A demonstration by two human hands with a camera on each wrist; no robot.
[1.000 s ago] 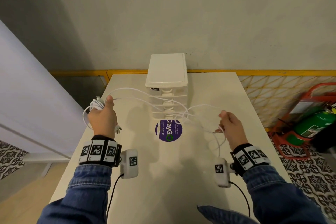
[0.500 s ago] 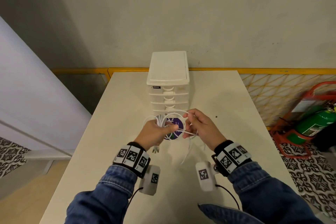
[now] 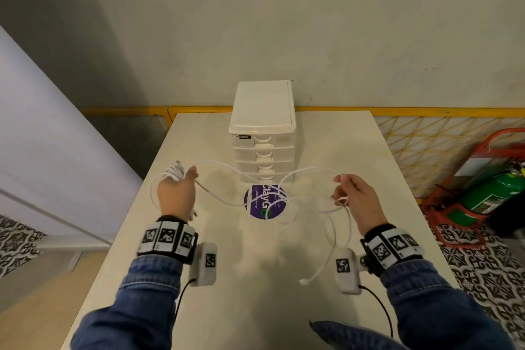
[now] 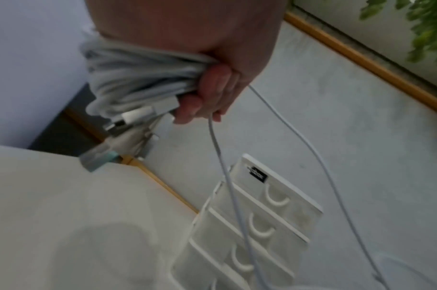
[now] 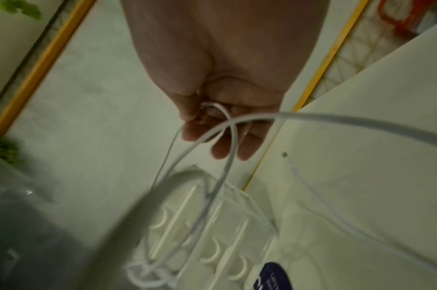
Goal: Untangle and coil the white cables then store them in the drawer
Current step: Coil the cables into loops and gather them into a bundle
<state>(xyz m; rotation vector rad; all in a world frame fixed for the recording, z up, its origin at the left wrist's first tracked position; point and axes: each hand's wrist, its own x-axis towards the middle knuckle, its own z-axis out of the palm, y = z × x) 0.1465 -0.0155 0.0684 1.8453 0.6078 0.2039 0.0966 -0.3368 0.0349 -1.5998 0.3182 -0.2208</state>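
My left hand (image 3: 176, 193) is raised over the table's left side and grips a bundle of coiled white cable (image 3: 174, 173), (image 4: 133, 84) with plugs sticking out. Thin white cable strands (image 3: 224, 167) sag from it across the front of the white drawer unit (image 3: 262, 128) to my right hand (image 3: 355, 199), which pinches a loop of cable (image 5: 220, 117) between thumb and fingers. More cable (image 3: 326, 264) hangs below the right hand, and its plug end lies on the table. All drawers look closed.
A round purple sticker (image 3: 264, 202) lies on the cream table (image 3: 255, 278) in front of the drawer unit. A yellow rail (image 3: 426, 112) runs behind the table. A green cylinder in a red frame (image 3: 488, 193) stands on the floor at right.
Half a second ago both hands were together at the table's middle over the sticker. They have since moved apart, left hand going left and right hand going right, drawing the cable out between them.
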